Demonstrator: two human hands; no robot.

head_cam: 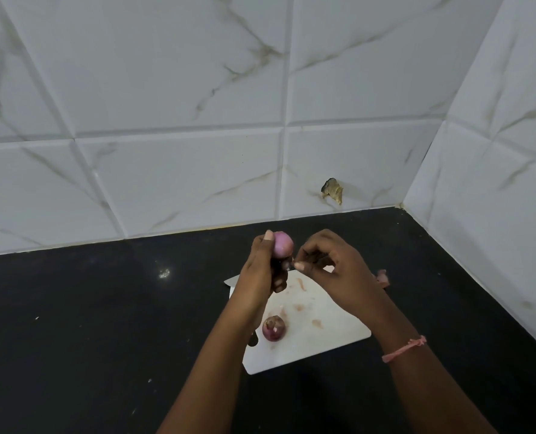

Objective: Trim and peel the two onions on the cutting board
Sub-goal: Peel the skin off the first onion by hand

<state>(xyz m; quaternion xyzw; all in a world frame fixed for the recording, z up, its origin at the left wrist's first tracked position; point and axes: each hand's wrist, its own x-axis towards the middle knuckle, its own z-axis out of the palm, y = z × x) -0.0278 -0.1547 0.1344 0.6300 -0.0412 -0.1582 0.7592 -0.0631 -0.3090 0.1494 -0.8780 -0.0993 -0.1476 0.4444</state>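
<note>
Above the far end of the white cutting board (332,336), the left hand (260,270) grips a peeled pink onion (283,248), fingers curled round its lower part, thumb up its left side. The right hand (332,264) pinches something small just below it; what, I cannot tell. The second onion (273,327), still skinned, lies on the board's near-left part. Skin scraps (382,277) sit on the black counter (88,324) to the right.

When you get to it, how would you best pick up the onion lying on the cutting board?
Grip the onion round its rounded sides, coming from above with thumb and fingers on opposite flanks. It lies free on the board with bare board on its right, while the left forearm crosses close on its left, so the right hand probably has the clearer approach.
</note>
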